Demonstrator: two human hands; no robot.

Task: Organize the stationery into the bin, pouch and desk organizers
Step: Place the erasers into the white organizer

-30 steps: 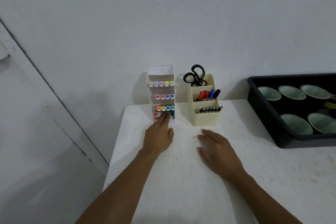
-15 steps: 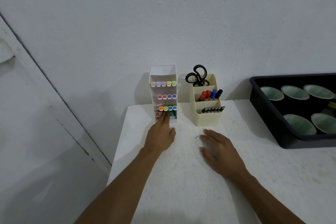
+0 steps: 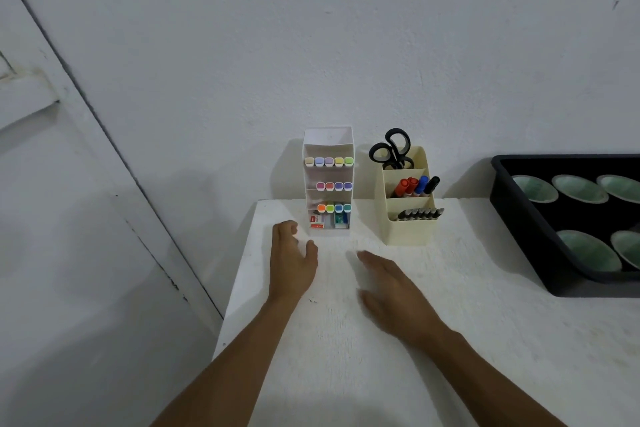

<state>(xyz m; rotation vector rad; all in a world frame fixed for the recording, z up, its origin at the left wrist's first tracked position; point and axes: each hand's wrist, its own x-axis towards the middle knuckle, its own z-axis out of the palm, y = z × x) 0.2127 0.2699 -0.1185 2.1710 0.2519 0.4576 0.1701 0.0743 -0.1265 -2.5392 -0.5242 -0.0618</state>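
Left hand (image 3: 292, 260), right hand (image 3: 391, 291): fingers relaxed

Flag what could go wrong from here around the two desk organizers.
1. The tall, narrow white organizer stands just beyond the left hand, near the left edge of the table. A bump might tip it and spill its markers.
2. The scissors stick up handles-first from the cream organizer. The right hand, blurred here, could snag them if it reaches past.
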